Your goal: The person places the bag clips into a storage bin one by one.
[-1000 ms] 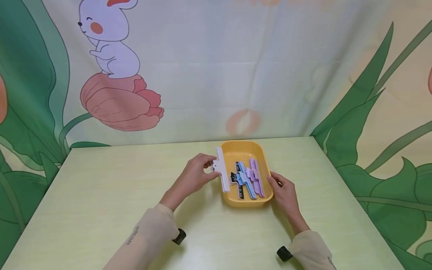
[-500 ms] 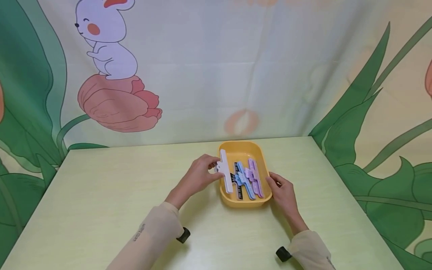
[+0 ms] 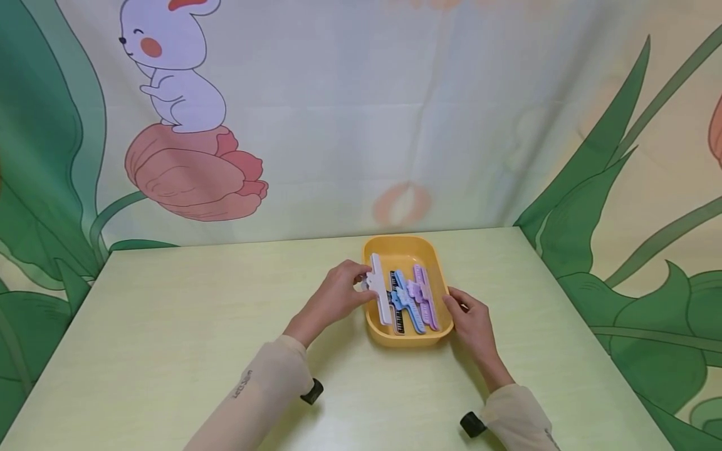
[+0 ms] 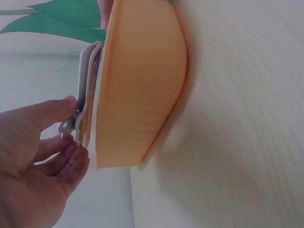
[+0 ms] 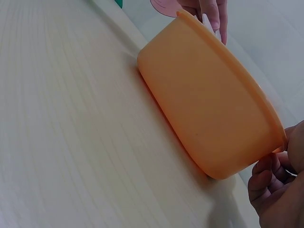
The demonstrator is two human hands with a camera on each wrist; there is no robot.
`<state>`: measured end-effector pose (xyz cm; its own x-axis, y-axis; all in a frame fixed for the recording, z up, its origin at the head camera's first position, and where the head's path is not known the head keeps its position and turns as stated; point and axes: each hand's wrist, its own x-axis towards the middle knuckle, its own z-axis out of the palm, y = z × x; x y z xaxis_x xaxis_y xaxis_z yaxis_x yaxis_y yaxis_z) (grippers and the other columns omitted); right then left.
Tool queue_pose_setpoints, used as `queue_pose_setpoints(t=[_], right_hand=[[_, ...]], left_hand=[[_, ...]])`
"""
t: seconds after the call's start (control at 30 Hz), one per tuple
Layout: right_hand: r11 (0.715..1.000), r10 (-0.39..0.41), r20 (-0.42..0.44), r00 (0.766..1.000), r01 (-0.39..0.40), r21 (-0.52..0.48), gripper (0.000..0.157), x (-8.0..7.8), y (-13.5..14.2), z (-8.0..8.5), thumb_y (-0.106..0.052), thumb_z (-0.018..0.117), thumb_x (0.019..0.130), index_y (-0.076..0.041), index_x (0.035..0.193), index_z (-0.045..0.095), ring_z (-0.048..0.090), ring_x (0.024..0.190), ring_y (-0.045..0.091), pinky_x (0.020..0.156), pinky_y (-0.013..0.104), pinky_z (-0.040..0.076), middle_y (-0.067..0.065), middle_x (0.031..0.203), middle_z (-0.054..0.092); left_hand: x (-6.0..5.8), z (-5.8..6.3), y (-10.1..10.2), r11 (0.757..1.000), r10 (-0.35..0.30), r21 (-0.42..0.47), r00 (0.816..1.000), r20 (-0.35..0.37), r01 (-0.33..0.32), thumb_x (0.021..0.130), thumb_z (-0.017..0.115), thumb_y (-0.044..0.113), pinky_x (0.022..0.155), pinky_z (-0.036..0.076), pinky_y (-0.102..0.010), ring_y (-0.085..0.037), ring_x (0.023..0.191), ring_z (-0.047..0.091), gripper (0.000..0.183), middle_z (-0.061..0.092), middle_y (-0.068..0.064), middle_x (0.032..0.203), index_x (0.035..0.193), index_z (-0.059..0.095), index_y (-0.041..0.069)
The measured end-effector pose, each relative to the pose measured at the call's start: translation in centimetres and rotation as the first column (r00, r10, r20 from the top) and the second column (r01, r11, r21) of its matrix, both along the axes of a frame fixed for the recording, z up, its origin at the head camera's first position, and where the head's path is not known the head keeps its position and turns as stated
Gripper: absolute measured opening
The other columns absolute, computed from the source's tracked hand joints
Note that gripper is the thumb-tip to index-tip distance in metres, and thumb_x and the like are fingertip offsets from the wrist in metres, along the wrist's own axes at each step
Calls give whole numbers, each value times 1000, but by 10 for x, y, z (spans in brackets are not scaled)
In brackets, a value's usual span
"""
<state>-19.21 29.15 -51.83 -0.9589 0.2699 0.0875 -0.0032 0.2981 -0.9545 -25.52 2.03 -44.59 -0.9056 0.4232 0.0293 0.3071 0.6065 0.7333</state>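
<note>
My left hand (image 3: 337, 291) pinches a white long-jawed clip (image 3: 380, 294) at its middle, over the left part of a yellow plastic tray (image 3: 403, 245). In the left wrist view the clip (image 4: 84, 76) stands edge-on close above the tray's rim, thumb on one side and fingers on the other. Inside the tray lie a black-and-white clip (image 3: 399, 324), a blue clip (image 3: 410, 307) overlapping it, and purple clips (image 3: 424, 294) to the right. My right hand (image 3: 470, 316) grips the tray's right rim; the right wrist view shows thumb and curled fingers at that edge.
The tray stands on a pale green-yellow table (image 3: 197, 326), near its back edge. Behind it hangs a printed curtain (image 3: 316, 125) with a rabbit, flowers and leaves. A black wrist device (image 3: 472, 425) hangs at the right cuff, another (image 3: 312, 391) at the left.
My left hand has carried the white clip a little right and down, from the tray's left rim to over its inside. The right hand keeps its grip on the rim.
</note>
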Motion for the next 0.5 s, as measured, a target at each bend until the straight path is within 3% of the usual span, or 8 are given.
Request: queue_pose_setpoints(t=[0.5], right_hand=[[1000, 2, -7, 1000, -2, -9, 41, 0, 0, -1, -23, 65, 104, 4, 135, 65, 64, 108, 32, 78, 19, 56, 24, 131, 66]], left_hand=[[-3, -5, 4, 997, -20, -76, 1000, -11, 19, 92, 81, 21, 100, 53, -40, -27, 111, 60, 52, 62, -14, 124, 136, 64, -1]])
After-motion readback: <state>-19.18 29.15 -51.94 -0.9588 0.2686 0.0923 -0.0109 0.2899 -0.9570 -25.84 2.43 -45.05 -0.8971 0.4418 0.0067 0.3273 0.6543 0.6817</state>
